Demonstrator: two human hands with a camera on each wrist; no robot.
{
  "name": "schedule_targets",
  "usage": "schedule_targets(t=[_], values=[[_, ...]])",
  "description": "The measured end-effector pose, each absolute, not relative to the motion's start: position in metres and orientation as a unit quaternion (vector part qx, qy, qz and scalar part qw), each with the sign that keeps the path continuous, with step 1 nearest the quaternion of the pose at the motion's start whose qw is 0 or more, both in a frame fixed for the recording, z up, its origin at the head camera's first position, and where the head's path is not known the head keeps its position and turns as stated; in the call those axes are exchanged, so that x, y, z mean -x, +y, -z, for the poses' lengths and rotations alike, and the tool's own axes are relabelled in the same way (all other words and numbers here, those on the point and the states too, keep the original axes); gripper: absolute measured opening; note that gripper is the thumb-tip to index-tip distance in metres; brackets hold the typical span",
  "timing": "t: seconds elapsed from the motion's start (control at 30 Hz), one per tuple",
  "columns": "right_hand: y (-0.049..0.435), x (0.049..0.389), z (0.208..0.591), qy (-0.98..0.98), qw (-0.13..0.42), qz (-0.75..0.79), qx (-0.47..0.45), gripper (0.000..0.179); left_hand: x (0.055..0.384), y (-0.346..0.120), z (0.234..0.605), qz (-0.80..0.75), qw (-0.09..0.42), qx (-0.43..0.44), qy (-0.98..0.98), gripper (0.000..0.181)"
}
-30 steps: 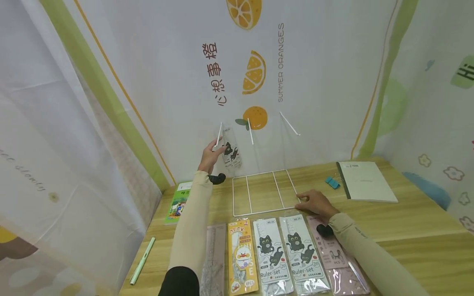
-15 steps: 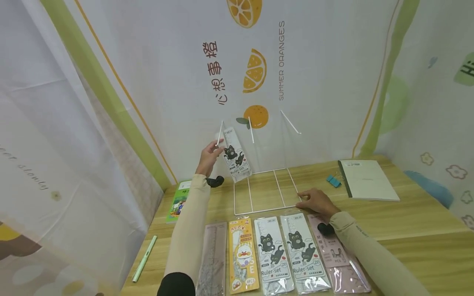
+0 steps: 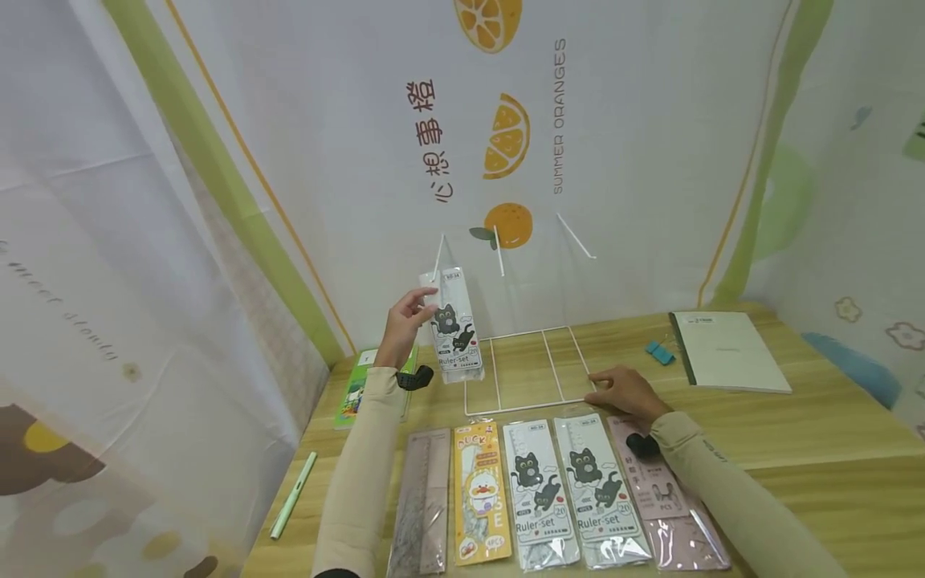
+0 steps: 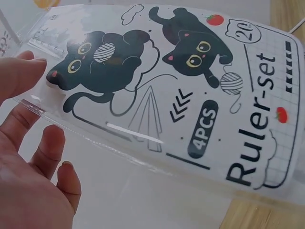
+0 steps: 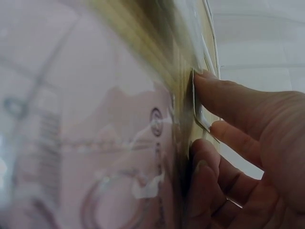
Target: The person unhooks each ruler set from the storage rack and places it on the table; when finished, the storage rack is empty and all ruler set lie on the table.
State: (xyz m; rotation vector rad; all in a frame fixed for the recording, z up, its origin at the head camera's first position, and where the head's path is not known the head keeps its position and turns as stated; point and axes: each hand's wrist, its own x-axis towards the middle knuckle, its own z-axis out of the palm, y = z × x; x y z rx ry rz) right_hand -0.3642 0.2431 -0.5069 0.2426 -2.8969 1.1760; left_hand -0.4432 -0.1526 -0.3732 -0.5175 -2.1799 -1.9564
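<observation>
My left hand [image 3: 407, 325] pinches a clear-packed ruler set [image 3: 457, 341] printed with two black cats, thumb in front and fingers behind its left edge. The pack hangs almost upright, its top at the tip of the left prong [image 3: 438, 258] of a white wire rack [image 3: 513, 409]. In the left wrist view the ruler set [image 4: 157, 95] fills most of the frame, its top end partly out of sight. My right hand [image 3: 629, 393] grips the front right corner of the rack's base; in the right wrist view its thumb and forefinger are at the bent wire [image 5: 194, 98].
Along the front lie a pinkish ruler pack [image 3: 422, 502], a yellow duck pack [image 3: 482, 494], two more cat ruler sets [image 3: 538, 490] and a pink pack [image 3: 650, 482]. A green pen [image 3: 294, 496], green book [image 3: 359, 385], teal binder clip [image 3: 661, 352] and notebook [image 3: 730, 351] surround the rack.
The ruler set has turned its face to the front and come down from beside the left prong to its tip, the left hand lowering with it. The right hand stays at the rack's corner.
</observation>
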Motion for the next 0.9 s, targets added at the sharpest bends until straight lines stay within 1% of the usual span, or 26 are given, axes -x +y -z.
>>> schedule_targets(t=[0.2, 0.37, 0.57, 0.8, 0.9], values=[[0.247, 0.369, 0.512, -0.925, 0.000, -0.373, -0.076, 0.059, 0.426, -0.155, 0.376, 0.662, 0.098, 0.194, -0.717, 0.034], [0.253, 0.369, 0.514, -0.926, 0.004, -0.370, -0.074, 0.060, 0.414, -0.152, 0.375, 0.659, 0.100, 0.211, -0.715, 0.031], [0.256, 0.368, 0.512, -0.924, 0.015, -0.372, -0.090, 0.059, 0.402, -0.153, 0.372, 0.648, 0.105, 0.226, -0.720, 0.033], [0.258, 0.366, 0.510, -0.919, 0.006, -0.384, -0.086, 0.061, 0.388, -0.154, 0.368, 0.663, 0.093, 0.241, -0.703, 0.036], [0.260, 0.367, 0.511, -0.920, 0.010, -0.381, -0.091, 0.061, 0.382, -0.154, 0.364, 0.661, 0.088, 0.249, -0.703, 0.038]])
